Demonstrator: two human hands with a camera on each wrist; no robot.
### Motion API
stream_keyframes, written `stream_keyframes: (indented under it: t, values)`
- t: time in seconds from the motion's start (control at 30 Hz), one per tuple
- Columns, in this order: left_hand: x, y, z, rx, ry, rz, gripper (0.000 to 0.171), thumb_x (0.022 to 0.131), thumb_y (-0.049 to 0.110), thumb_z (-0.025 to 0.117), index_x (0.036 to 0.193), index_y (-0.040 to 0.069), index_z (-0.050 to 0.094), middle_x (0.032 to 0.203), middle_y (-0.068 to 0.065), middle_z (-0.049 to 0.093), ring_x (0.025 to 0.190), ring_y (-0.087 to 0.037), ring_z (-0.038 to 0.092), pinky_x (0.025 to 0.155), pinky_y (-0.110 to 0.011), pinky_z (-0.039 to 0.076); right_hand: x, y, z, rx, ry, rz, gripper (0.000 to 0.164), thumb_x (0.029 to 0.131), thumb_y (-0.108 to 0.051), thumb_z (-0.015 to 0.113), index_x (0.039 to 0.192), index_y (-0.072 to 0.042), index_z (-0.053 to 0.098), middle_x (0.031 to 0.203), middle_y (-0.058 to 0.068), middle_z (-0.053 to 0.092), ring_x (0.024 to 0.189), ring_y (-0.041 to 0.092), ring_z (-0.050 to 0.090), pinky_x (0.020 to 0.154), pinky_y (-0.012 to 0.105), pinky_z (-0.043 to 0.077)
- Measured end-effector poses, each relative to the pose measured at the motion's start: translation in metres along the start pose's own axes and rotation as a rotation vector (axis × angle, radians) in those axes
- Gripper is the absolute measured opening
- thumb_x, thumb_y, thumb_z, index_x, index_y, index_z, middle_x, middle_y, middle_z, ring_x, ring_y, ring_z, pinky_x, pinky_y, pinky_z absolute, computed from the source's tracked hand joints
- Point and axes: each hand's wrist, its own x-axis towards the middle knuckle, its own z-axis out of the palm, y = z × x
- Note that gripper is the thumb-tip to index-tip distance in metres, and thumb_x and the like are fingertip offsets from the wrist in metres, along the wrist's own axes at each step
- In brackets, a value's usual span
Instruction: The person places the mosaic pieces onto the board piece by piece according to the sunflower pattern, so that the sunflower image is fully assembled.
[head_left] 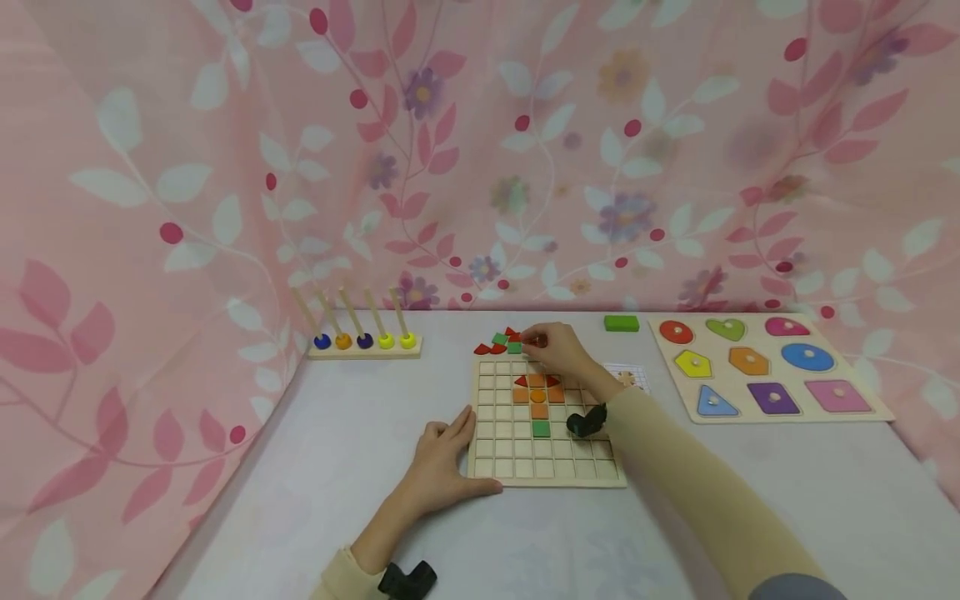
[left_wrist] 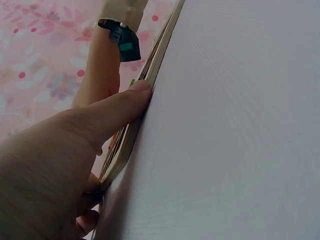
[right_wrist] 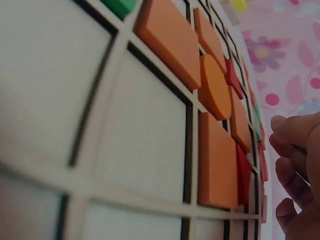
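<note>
A square wooden grid board (head_left: 513,467) lies on the table. Orange squares (head_left: 538,411), an orange disc (head_left: 537,396), red pieces (head_left: 553,381) and a green square (head_left: 541,428) sit in its cells. My left hand (head_left: 442,467) rests at the board's near left corner, thumb stretched along the front edge, fingers along the left side. Beyond the far edge, my right hand (head_left: 557,348) has its bent fingertips beside loose red pieces (head_left: 482,349) and green squares (head_left: 514,348). I cannot tell whether it pinches a piece.
A peg stand (head_left: 365,353) with coloured beads stands at the back left. To the right lies a shape puzzle board (head_left: 720,383) with knobbed pieces. A green block (head_left: 621,323) lies at the back, and a printed card (head_left: 630,377) is partly behind the right forearm.
</note>
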Motion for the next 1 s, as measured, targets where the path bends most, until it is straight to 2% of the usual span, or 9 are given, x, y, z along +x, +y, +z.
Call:
stream_keyframes:
  t: [0.3,0.47,0.7,1.0]
  values:
    - [0.0,0.001,0.001,0.012,-0.003,0.001,0.123,0.074,0.073,0.085,0.165,0.008,0.035,0.176,-0.004,0.024,0.117,-0.02,0.036,0.092,-0.039,0.037,0.014,-0.002,0.007,-0.066,-0.092,0.017,0.024,0.1,-0.009,0.073,0.122,-0.001,0.076,0.118,0.015,0.075,0.104,0.029,0.065,0.096,0.047,0.053]
    - [0.0,0.002,-0.002,0.008,-0.004,0.001,0.123,0.074,0.072,0.086,0.166,0.008,0.035,0.176,-0.004,0.024,0.118,-0.021,0.036,0.093,-0.039,0.037,0.017,-0.006,0.007,-0.1,-0.1,0.022,0.023,0.099,-0.009,0.074,0.121,-0.002,0.077,0.118,0.015,0.076,0.105,0.029,0.066,0.096,0.046,0.053]
    - [0.002,0.002,-0.004,0.008,-0.007,-0.007,0.123,0.074,0.072,0.085,0.166,0.008,0.034,0.177,-0.003,0.023,0.119,-0.022,0.036,0.093,-0.039,0.037,0.02,-0.009,0.008,-0.098,-0.09,0.013,0.023,0.099,-0.007,0.072,0.12,0.001,0.076,0.115,0.016,0.075,0.097,0.028,0.064,0.091,0.045,0.054]
    - [0.0,0.002,-0.003,0.008,-0.007,-0.007,0.123,0.074,0.072,0.085,0.166,0.008,0.034,0.176,-0.004,0.024,0.12,-0.022,0.036,0.094,-0.04,0.037,0.022,-0.003,0.007,-0.119,-0.118,0.061,0.028,0.099,-0.012,0.074,0.123,0.003,0.075,0.122,0.019,0.072,0.112,0.033,0.066,0.101,0.048,0.053]
